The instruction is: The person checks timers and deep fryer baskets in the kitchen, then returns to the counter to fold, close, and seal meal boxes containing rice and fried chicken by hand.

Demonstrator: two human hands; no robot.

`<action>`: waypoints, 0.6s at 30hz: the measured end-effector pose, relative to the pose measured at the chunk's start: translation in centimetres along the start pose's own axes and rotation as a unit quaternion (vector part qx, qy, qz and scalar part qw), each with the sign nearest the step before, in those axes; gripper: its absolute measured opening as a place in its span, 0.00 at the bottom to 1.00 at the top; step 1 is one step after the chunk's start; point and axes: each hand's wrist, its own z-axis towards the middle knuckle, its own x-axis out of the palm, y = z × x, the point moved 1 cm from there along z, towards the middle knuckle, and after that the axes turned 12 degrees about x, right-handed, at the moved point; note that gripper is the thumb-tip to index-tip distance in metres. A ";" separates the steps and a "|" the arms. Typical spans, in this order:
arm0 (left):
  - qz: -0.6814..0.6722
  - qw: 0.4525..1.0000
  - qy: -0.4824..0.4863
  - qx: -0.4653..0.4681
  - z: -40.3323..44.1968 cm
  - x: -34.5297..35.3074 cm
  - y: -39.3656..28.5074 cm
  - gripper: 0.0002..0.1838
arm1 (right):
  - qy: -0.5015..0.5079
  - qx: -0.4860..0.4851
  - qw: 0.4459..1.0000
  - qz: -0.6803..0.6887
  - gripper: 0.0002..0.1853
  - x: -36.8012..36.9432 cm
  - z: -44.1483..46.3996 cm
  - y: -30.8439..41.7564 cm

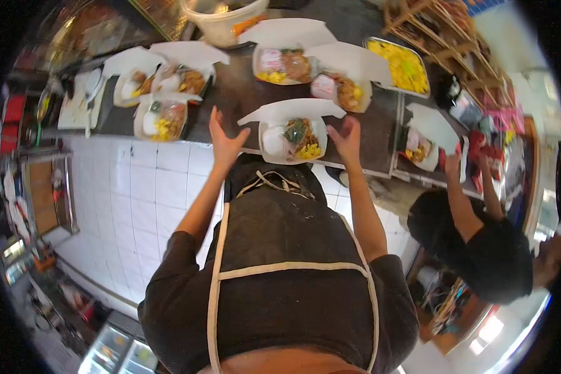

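Note:
An open white takeaway box (293, 111) stands at the counter's front edge, directly before me. In it are a white mound of rice (272, 141), a small clear bag with something dark green (295, 129), browned food and yellow pieces (310, 151) that look like egg. My left hand (227, 138) hovers off the box's left side, thumb and fingers apart, holding nothing. On the opposite side is my right hand (347, 138), its fingers spread and curved close to the box's right edge; whether it touches the box I cannot tell.
More filled boxes stand at the left (161, 115) and behind (285, 31). A tray of yellow food (400, 65) lies back right, a white tub (225, 22) at the back. At right, a co-worker's hand (453, 163) is beside another box (431, 124). A white board (75, 103) lies far left.

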 end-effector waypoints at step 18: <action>-0.353 0.903 0.236 -0.065 3.8 11.3 -7.0 0.21 | 0.094 0.034 0.977 0.191 0.15 -4.7 1.5 0.8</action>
